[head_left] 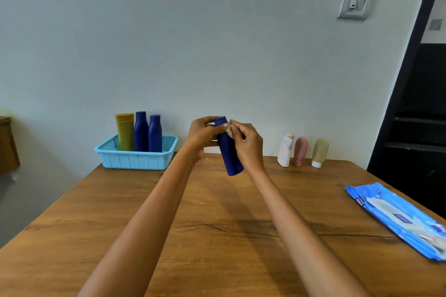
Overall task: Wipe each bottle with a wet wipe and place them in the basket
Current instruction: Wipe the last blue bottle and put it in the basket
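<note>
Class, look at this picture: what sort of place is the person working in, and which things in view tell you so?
Probably a room in a home, not a workshop or shop. Clues: a wooden table pushed against a plain painted wall, a wall light switch, and a dark doorway at the right.

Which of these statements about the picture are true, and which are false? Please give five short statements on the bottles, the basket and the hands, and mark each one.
1. The basket holds three bottles. True.
2. The left hand grips the blue bottle near its cap. True.
3. The right hand is empty. False: it pinches a small wipe against the bottle.
4. The pack of wipes lies inside the basket. False: it lies on the table, at the right edge.
5. Three bottles stand on the table by the wall: white bottle, pink bottle, beige bottle. True.
</note>
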